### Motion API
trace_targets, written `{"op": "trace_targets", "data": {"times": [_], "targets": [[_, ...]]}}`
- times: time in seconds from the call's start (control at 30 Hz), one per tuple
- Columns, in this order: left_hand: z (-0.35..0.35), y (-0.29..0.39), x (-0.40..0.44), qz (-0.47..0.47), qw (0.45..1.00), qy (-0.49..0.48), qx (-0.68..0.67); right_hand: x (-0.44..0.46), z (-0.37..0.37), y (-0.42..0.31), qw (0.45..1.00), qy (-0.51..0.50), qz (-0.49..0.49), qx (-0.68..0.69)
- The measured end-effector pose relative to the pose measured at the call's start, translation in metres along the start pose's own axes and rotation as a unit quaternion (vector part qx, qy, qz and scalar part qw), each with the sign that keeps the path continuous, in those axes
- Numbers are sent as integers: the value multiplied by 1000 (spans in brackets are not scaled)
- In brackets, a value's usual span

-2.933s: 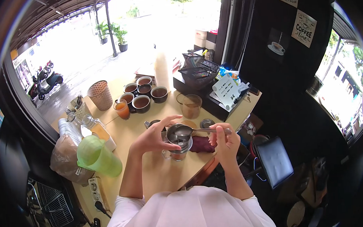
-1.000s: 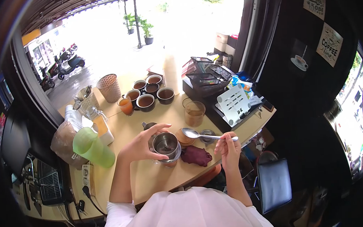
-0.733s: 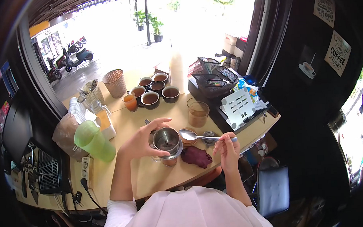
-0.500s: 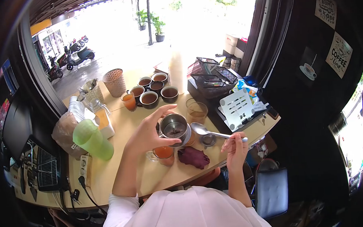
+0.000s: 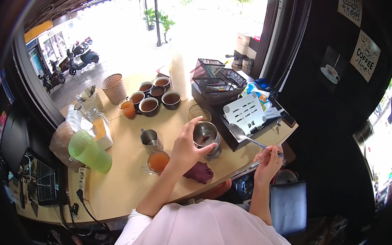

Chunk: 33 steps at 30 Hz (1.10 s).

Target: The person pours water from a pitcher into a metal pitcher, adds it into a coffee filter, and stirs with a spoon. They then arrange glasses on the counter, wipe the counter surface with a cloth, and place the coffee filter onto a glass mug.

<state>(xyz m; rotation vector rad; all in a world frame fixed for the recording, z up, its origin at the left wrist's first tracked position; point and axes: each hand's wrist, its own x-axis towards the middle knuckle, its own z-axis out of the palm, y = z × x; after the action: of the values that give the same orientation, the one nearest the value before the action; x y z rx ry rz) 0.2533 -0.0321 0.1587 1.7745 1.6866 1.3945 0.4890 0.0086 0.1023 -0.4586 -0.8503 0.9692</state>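
Observation:
My left hand is wrapped round a metal drip filter with dark residue inside, at the right part of the wooden table. In my right hand is the handle of a metal spoon, its bowl raised in front of a white slotted stand. A glass mug of orange-brown drink stands left of my left forearm, with a small metal pitcher behind it. The dark red cloth lies just below the filter. Behind my left fingers a clear glass is partly hidden.
Several dark cups of brown drink stand at the back beside a smaller orange drink and a woven basket. A green pitcher and a power strip are on the left. Black organizer trays sit at the back right.
My left hand has lifted the filter off the glass mug and carried it right. The mug and metal pitcher are now uncovered. My right hand has moved right with the spoon.

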Motion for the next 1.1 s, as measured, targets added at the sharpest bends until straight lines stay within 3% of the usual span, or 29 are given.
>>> {"op": "trace_targets", "data": {"times": [0.1, 0.5, 0.8, 1.1], "targets": [[19, -13, -1, -43, 999, -20, 5, 4, -5, 1, 1000, 0, 2, -6], [70, -59, 3, -42, 997, -67, 11, 13, -20, 13, 998, -45, 46, -10], [72, -62, 2, -76, 989, -124, 22, 18, -25, 21, 996, -69, 61, -11], [69, -67, 3, -44, 988, -146, 25, 14, -26, 26, 994, -67, 79, -28]]}}
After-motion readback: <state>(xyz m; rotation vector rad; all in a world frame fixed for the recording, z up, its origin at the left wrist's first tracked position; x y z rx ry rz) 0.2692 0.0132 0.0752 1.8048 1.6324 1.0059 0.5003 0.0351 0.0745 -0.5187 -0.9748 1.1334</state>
